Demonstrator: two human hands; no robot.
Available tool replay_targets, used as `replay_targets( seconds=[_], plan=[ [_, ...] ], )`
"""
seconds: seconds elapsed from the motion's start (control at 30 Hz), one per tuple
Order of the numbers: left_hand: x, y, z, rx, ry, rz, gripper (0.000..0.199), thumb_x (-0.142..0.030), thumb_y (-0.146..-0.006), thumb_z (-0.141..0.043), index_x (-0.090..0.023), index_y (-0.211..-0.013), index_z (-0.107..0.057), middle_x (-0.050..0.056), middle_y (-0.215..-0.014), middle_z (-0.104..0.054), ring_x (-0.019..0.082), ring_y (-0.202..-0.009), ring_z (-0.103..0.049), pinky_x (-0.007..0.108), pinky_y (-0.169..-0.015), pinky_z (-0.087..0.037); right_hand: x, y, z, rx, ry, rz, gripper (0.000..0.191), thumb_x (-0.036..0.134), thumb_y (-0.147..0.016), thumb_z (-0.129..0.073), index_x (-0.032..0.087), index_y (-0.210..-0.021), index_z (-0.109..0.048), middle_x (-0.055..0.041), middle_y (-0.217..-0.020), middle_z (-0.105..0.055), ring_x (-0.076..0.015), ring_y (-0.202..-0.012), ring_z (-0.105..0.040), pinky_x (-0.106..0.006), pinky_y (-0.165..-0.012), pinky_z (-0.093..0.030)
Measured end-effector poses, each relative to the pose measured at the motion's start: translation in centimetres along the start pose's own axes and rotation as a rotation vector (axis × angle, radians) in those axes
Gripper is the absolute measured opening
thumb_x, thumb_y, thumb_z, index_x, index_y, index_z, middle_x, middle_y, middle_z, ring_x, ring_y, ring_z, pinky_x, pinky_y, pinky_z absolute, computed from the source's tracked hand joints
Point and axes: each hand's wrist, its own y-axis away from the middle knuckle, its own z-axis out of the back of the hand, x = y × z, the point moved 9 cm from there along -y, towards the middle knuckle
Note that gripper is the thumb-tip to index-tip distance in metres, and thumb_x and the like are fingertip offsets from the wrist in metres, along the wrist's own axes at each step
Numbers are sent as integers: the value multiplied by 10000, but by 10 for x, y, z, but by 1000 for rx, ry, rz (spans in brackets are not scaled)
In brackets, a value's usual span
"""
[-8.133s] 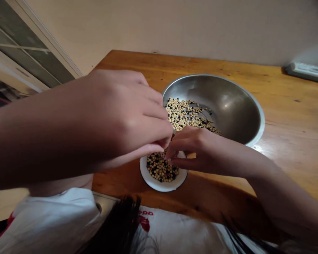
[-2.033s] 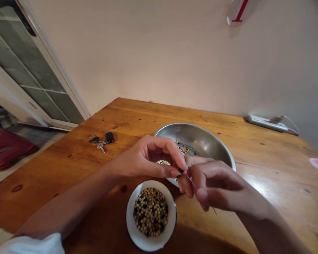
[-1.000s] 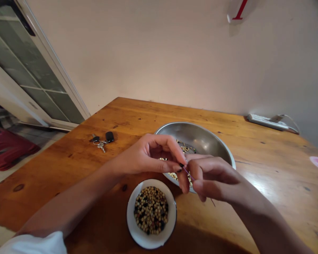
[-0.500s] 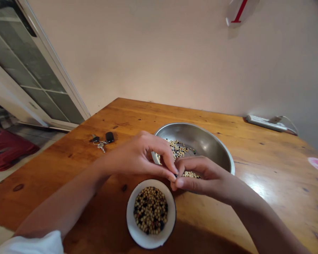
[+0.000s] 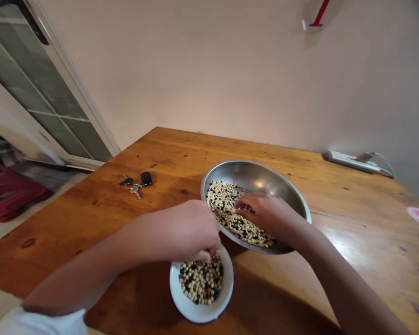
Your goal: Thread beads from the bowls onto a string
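A pale plaster wall point(image 5: 209, 74) rose behind a wooden bench point(image 5: 363, 223) with an orange-brown grain, and a glass-panelled door point(image 5: 31, 93) stood well to the left of the steel bowl point(image 5: 261, 179), which sat near the middle of the bench. A red object point(image 5: 10, 195) lay on the floor, further left of the bowl than the door. A white sleeve point(image 5: 38, 323) showed at the lower left corner of the view.

Round cream and black grains point(image 5: 230, 209), either beans or beads, lay heaped across the near side of the bowl's inside. A white enamel dish point(image 5: 186, 311) with a dark rim sat just in front of the bowl and held more of the same grains.

The right hand point(image 5: 265, 216) reached into the bowl, its fingers curled loosely down among the grains; I cannot tell whether they gripped any. The left hand point(image 5: 185, 230) was curled above the dish's rim, its fingertips hidden, so what it held cannot be told.

A key ring point(image 5: 134, 185) with a black fob lay left of the bowl, and a white power strip point(image 5: 352, 162) lay beyond it to the right against the wall.
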Motion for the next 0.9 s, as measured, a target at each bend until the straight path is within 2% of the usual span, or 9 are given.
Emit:
replay_targets(
  seconds=[0.1,0.3,0.47,0.63,0.77,0.9],
  plan=[
    [-8,0,-12,126,-18,-102,151,-244,-731,-706,-205,-590,-668,0,-576,-674,167,-628,-617,300,-637,-393,4,-2,-8,39,18,32,210,283,-887,-484,214,-924,-679,-68,-938,-708,-237,-861,-653,-324,-636,-436],
    [-7,-1,-6,179,7,-81,130,-207,-780,-656,-229,-657,-692,-7,-633,-696,158,-691,-637,297,-698,-400,8,-1,-19,104,20,80,212,193,-854,-498,218,-933,-693,-73,-973,-711,-239,-915,-651,-323,-679,-473],
    [-5,-1,9,114,52,-72,102,-256,-813,-633,-220,-746,-701,0,-719,-712,159,-729,-637,305,-728,-402,13,-1,-21,117,56,111,204,146,-840,-495,197,-885,-688,-81,-908,-705,-228,-854,-654,-316,-672,-475],
    [5,-1,20,52,39,-13,128,-243,-827,-603,-199,-730,-674,4,-724,-694,150,-718,-608,296,-722,-398,17,-3,-21,110,65,148,209,136,-843,-486,199,-850,-686,-81,-910,-686,-229,-910,-632,-307,-678,-470],
    [13,-2,22,49,79,67,127,-229,-828,-563,-186,-741,-646,5,-712,-673,145,-700,-578,284,-694,-389,17,-2,-9,25,34,146,179,185,-848,-498,199,-853,-677,-74,-918,-681,-230,-902,-619,-326,-687,-466],
    [19,-2,24,4,154,144,86,-199,-805,-538,-182,-746,-598,-15,-679,-630,118,-643,-544,253,-616,-361,18,4,18,-134,-306,153,128,229,-831,-533,198,-840,-657,-25,-827,-685,-144,-711,-614,-286,-656,-478]
  ],
)
